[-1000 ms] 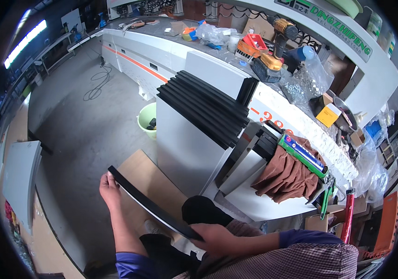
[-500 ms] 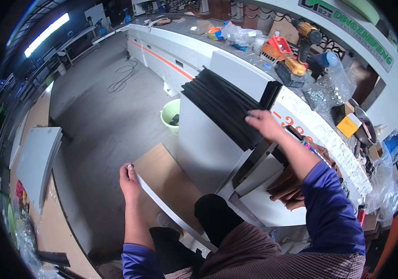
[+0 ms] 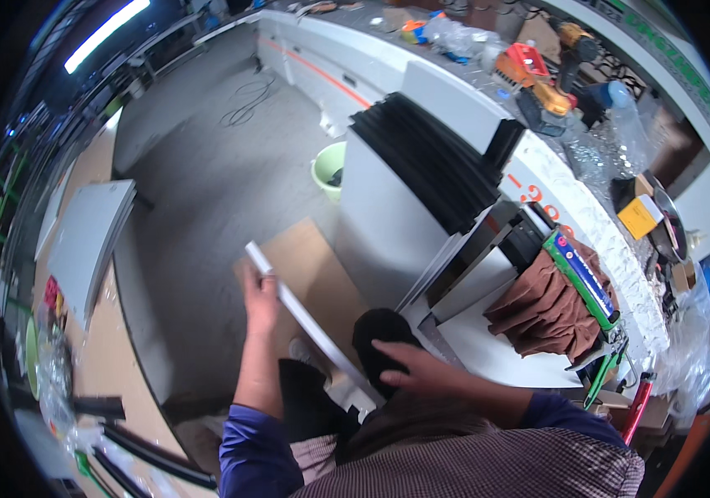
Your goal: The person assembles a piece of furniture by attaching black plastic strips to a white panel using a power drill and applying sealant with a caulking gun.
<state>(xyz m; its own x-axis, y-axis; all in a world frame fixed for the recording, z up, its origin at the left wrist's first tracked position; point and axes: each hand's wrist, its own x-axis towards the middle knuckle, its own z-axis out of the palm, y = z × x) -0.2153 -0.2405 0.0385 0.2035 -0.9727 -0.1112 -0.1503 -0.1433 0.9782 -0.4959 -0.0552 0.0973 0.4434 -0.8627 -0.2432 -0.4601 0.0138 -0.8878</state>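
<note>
My left hand (image 3: 260, 295) is closed around the upper end of a long white board (image 3: 309, 324), which shows mostly as a narrow edge. The board slants down toward my lap, and its lower end sits near my legs; its full width cannot be told. My right hand (image 3: 417, 367) is by my right knee, fingers apart and holding nothing. Ahead of it, a pile of black strips (image 3: 429, 158) lies across the top of upright white panels (image 3: 380, 207). A tan board (image 3: 309, 253) lies low beyond the white board.
To the right, a caulking gun (image 3: 587, 286) rests on a brown cloth (image 3: 537, 307). A cordless drill (image 3: 550, 95) and plastic bags crowd the long bench. A green bucket (image 3: 327, 168) stands on the floor behind the panels. Grey panels (image 3: 89, 241) lie on the left table.
My right hand has left the black strips and come down beside my knee. My left hand stays on the white board, which appears higher and more edge-on. The view has shifted.
</note>
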